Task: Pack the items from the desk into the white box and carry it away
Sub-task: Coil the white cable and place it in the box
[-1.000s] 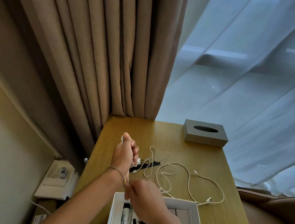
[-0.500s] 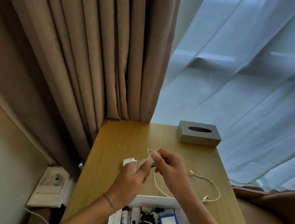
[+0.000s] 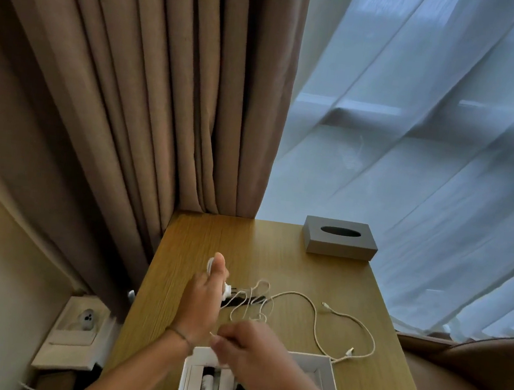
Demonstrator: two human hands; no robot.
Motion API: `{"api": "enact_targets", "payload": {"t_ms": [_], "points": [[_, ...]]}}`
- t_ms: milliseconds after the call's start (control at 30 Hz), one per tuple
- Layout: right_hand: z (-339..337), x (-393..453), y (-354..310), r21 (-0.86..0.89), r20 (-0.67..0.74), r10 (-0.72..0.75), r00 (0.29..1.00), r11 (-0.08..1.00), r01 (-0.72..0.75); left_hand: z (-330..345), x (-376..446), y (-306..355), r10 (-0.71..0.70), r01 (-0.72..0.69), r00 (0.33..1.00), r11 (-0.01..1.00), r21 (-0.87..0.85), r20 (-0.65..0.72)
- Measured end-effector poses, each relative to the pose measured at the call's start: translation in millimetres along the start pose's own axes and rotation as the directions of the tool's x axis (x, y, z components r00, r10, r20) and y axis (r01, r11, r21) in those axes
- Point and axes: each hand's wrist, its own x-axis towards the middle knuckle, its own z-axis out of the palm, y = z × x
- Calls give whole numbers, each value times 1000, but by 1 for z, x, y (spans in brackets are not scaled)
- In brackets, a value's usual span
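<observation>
White box holds marker, black cables; hands — left grips charger, right seemingly pinches cable.

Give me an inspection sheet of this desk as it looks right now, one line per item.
Surface: wooden desk, no damage seen.
Job's things: white box at near edge, partly filled.
Clutter: grey tissue box at far right corner.
Grippers: left hand grips white charger; right hand pinches its cord.
Cables: white cable loose on desk.
Surroundings: brown curtain, sheer curtain, wall socket.
</observation>
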Motion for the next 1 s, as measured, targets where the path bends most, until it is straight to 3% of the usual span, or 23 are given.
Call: {"api": "enact_targets", "payload": {"t_ms": [67, 133, 167, 233, 300, 400, 467, 533, 633, 700, 800, 867, 933, 1000], "points": [[-26, -2, -8, 231, -52, -21, 998, 972, 33, -6, -8, -6, -34, 58, 974, 993, -101, 223], [-48, 1, -10, 330, -116, -33, 993, 941, 70, -10, -17, -2, -99, 182, 865, 976, -123, 492], [-55, 3, -9, 329, -131, -48, 990, 940, 89, -10, -22, 2, -106, 179, 811, 981, -71, 576], [-61, 11, -5, 364, -152, -74, 986, 923, 126, -7, -31, 9, -34, 40, 772, 999, 4, 634], [-59, 19, 2, 436, -206, -73, 976, 886, 158, -3, -34, 16, 4, 28, 829, 998, -49, 560], [-43, 29, 17, 381, -280, 33, 959, 921, 80, 0, -27, 13, -34, 69, 975, 986, -154, 219], [-26, 32, 28, 183, -278, 99, 956, 982, -49, -5, -18, 4, -203, 193, 979, 948, -254, -14], [-8, 31, 34, 25, -264, 96, 960, 995, -92, -13, -10, -9, -339, 287, 932, 906, -311, -127], [7, 28, 38, -87, -343, 52, 938, 992, -87, -21, -9, -30, -415, 367, 890, 897, -244, -187], [9, 26, 38, -103, -391, 37, 920, 991, -84, -23, -11, -36, -474, 414, 873, 846, -335, -117], [21, 25, 35, -276, -233, 23, 972, 957, -89, -27, -9, -31, -517, 429, 856, 689, -584, 18], [35, 22, 32, -395, -96, 16, 995, 917, -53, -27, -6, -21, -523, 389, 852, 640, -663, -5], [44, 17, 26, -424, -18, -22, 1000, 906, 12, -26, -6, -12, -482, 333, 872, 710, -621, -84], [42, 11, 16, -341, 45, -56, 997, 938, 68, -26, -8, -9, -371, 271, 911, 866, -421, -178]]}}
